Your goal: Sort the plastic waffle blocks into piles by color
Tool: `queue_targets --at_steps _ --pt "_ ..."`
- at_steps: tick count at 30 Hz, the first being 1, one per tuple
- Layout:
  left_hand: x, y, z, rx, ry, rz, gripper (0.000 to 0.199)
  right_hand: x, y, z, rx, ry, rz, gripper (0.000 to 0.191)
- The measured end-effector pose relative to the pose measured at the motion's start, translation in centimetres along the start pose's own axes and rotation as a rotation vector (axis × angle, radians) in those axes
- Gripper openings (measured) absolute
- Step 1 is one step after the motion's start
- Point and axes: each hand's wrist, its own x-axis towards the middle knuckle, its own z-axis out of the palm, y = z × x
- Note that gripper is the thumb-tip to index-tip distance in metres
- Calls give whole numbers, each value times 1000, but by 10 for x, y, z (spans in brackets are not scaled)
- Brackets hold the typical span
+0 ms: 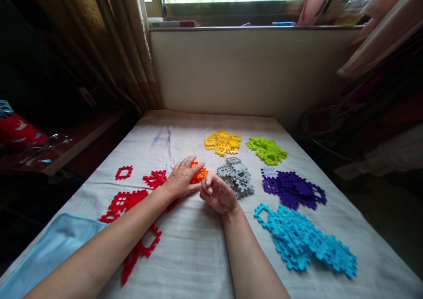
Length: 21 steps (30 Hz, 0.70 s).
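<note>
Beside the grey tiles [238, 177], my left hand [180, 177] holds orange tiles [199, 174], probably light, stiff, best pinched at notched edges; my right hand [222, 196] is curled, its content I cannot tell.

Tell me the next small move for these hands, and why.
I'd probably slide the lone red square frame toward the other red pieces with the left hand, once it leaves the orange pieces. The red ones lie scattered, while the yellow and green pieces sit heaped by colour.
</note>
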Motion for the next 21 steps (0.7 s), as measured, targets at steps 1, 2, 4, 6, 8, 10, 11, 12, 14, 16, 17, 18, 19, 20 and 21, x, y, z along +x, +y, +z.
queue_targets --at_steps 1,2,4,6,8,10,11,12,14,16,17,18,19,20,21 --pt "2 1 4 5 11 -6 63 0 0 0 -2 3 3 37" --pt "5 1 7 11 25 -16 60 0 0 0 -2 7 8 38" --pt "11 0 12 24 50 -39 58 1 1 0 1 22 19 38" --pt "17 -2 13 36 56 -55 58 2 2 0 1 44 22 37" --pt "24 -6 14 44 56 -63 58 2 2 0 -6 55 28 36" --pt "32 -10 13 50 63 -69 59 2 2 0 -12 55 37 35" --pt "36 -12 13 53 70 -75 58 3 2 0 -12 55 43 35" --pt "41 -14 13 57 75 -82 58 3 2 0 -11 57 48 35" --pt "51 -17 13 67 79 -109 60 3 2 0 -1 67 53 35" --pt "60 -21 11 79 78 -156 62 3 3 0 1 77 58 37" --pt "65 -23 11 85 76 -182 62 4 3 0 -3 83 61 37" --pt "69 -24 10 91 74 -207 62 4 3 0 -8 88 63 37" --pt "73 -26 9 97 70 -231 62 4 3 -1 -13 92 64 37" --pt "76 -27 8 102 65 -249 61 4 3 0 -17 94 65 37" --pt "79 -28 7 106 58 -263 61 4 3 0 -20 95 67 37"
